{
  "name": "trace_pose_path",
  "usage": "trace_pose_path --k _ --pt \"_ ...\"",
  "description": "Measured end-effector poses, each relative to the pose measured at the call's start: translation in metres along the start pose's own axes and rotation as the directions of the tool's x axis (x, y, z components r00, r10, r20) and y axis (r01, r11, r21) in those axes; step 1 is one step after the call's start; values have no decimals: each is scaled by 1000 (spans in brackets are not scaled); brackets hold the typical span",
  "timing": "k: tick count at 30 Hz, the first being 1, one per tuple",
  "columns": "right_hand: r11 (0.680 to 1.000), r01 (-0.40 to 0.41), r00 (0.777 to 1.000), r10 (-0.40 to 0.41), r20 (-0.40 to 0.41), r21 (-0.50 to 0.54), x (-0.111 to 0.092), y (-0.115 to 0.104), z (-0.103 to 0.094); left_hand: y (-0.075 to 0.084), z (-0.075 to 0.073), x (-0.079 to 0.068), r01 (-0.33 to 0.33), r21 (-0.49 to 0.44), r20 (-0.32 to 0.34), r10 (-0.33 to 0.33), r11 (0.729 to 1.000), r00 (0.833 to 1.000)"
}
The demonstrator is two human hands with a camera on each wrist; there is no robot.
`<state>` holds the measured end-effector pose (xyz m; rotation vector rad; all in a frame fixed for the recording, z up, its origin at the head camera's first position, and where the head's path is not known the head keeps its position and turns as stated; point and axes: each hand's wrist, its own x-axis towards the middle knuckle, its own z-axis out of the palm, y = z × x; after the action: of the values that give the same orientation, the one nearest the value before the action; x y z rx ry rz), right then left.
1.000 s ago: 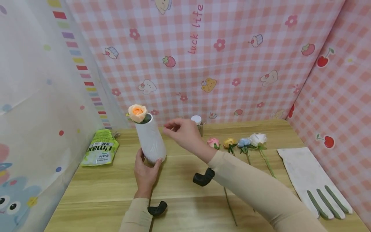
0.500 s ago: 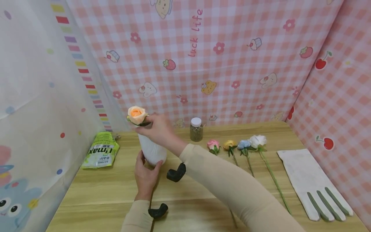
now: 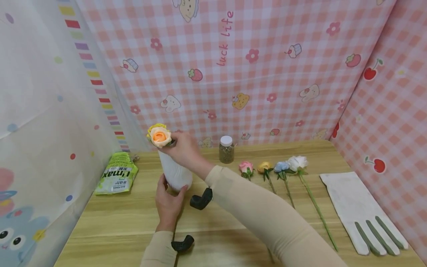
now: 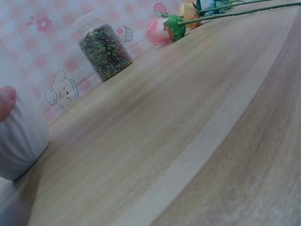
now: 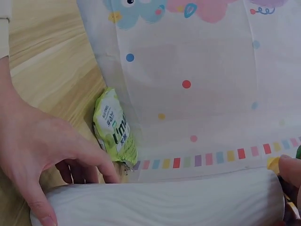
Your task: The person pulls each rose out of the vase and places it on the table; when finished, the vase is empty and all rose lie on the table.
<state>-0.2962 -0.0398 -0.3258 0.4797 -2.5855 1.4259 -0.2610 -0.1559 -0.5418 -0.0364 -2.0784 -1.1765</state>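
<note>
A white textured vase (image 3: pixel 176 168) stands on the table, leaning slightly left in the head view. My left hand (image 3: pixel 168 205) grips it low down, thumb on one side and fingers on the other, as the right wrist view also shows. At the mouth, my right hand (image 3: pixel 186 149) pinches a peach rose (image 3: pixel 161 137) just under its head. Bright yellow petals (image 3: pixel 156 127) peek out behind that bloom. The right hand covers the rim and the rose's stem is hidden. In the left wrist view, a fingertip (image 4: pixel 6 101) lies against the vase wall.
Right of the vase is a white-lidded jar of small grains (image 3: pixel 227 152). Beyond it lie pink (image 3: pixel 246 168), yellow (image 3: pixel 264 167), blue (image 3: pixel 281 166) and white (image 3: pixel 297 163) artificial roses, stems toward the front. A white glove (image 3: pixel 353 204) lies far right, a green packet (image 3: pixel 116 174) far left.
My right hand has moved left from beside the vase onto the peach rose. The bloom now faces more forward, with yellow showing behind it. My left hand keeps its grip on the vase.
</note>
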Motion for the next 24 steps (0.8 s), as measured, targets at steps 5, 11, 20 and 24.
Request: trace_pose_path --k 5,11,20,24 --pt "989 5 1000 -1 -31 145 1 3 -2 -2 0 -1 0 -3 6 0 1000 1000" --pt "984 41 998 -34 -46 176 1 3 -8 -3 -1 0 8 6 4 -8 1000 1000" --pt "978 21 998 -9 -61 206 0 5 -14 0 -1 1 6 23 4 -6 1000 1000" --pt "975 -6 998 18 -52 223 -1 7 -15 -1 0 0 -1 25 1 1 1000 1000"
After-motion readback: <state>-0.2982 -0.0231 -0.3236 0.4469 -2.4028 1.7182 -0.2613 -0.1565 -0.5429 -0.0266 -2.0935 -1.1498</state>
